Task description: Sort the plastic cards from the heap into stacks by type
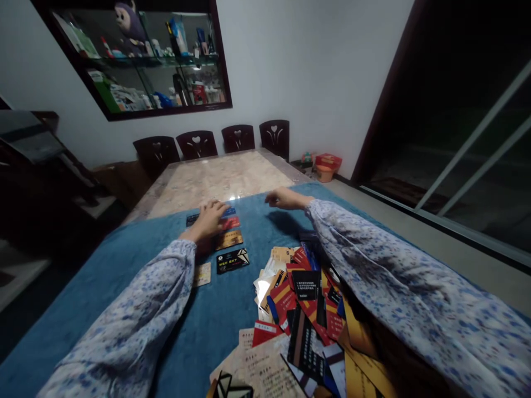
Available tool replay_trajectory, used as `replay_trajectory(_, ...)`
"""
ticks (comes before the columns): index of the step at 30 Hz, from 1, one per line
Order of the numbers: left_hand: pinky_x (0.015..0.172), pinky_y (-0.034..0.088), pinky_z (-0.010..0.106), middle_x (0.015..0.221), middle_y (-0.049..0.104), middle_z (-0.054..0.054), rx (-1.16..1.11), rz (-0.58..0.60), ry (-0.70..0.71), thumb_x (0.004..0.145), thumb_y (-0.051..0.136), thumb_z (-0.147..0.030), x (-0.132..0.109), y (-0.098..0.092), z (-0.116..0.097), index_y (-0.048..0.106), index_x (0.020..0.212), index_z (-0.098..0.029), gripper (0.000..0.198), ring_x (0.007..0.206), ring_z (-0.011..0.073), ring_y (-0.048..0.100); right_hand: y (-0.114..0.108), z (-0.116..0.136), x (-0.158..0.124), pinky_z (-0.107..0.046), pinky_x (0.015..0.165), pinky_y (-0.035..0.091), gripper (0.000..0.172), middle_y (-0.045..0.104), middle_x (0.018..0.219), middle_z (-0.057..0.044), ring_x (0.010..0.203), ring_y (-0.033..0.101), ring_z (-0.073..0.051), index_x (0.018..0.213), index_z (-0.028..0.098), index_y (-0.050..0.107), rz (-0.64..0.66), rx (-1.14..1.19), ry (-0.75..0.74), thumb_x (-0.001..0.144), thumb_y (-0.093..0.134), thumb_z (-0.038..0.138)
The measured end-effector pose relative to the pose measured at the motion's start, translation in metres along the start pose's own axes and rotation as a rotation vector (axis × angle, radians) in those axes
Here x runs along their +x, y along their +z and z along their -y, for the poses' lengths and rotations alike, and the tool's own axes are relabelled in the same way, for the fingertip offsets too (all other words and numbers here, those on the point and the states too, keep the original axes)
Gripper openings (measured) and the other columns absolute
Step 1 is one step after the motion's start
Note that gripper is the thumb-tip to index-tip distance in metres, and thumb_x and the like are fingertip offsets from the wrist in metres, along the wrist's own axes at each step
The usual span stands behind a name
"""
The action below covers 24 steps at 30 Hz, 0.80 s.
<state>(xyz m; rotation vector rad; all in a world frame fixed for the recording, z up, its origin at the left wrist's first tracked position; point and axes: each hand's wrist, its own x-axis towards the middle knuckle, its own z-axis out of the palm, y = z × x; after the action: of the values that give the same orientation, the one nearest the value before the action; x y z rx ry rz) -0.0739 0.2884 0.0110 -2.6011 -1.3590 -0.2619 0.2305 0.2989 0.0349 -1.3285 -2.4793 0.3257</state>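
Blue cloth (pixel 116 260) covers the work surface. Left sleeve (pixel 136 315) partly covers a beige card (pixel 203 275). Left hand (pixel 212 220): fingers loosely spread and bent down over a blue card (pixel 229 211); contact cannot be confirmed. Red card (pixel 231 223), gold card (pixel 229 239) and black card (pixel 233 261) lie nearer, in a column. Right hand (pixel 283 198): raised above the cloth, fingers curled; cannot tell whether they pinch anything. Loose card pile (pixel 305 293) lies nearer, partly hidden by the right sleeve (pixel 385 271).

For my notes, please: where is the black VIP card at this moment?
In the head view, the black VIP card lies on the blue cloth, left of the card pile and just below a gold card.
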Motion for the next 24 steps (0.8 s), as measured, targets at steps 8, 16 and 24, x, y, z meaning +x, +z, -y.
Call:
replay_trajectory(8, 0.103, 0.034, 0.054, 0.135, 0.056, 0.012, -0.109, -0.11, 0.271, 0.091, 0.051, -0.024, -0.022, 0.001, -0.075, 0.052, 0.135, -0.022, 0.044, 0.129, 0.033, 0.039, 0.003, 0.016, -0.063, -0.026, 0.079, 0.048, 0.027, 0.076, 0.097, -0.008, 0.086, 0.067, -0.018, 0.106, 0.015, 0.074, 0.004, 0.009, -0.086, 0.084, 0.059, 0.015)
replay_trajectory(16, 0.099, 0.039, 0.051, 0.133, 0.058, 0.013, -0.165, -0.195, 0.469, 0.094, 0.05, -0.02, -0.042, 0.0, -0.135, 0.054, 0.132, -0.02, 0.039, 0.127, 0.032, 0.042, 0.012, 0.021, -0.119, -0.037, 0.088, 0.045, 0.026, 0.072, 0.102, -0.011, 0.096, 0.062, -0.024, 0.108, 0.017, 0.073, 0.006, -0.071, -0.145, 0.087, 0.058, 0.02)
replay_trajectory(24, 0.097, 0.039, 0.048, 0.13, 0.06, 0.011, -0.224, -0.173, 0.545, 0.096, 0.054, -0.031, -0.035, 0.0, -0.162, 0.061, 0.126, -0.026, 0.032, 0.126, 0.0307, 0.043, 0.018, 0.026, -0.152, -0.037, 0.086, 0.045, 0.024, 0.069, 0.101, -0.013, 0.098, 0.057, -0.025, 0.109, 0.016, 0.071, -0.016, -0.091, -0.089, 0.091, 0.055, 0.019)
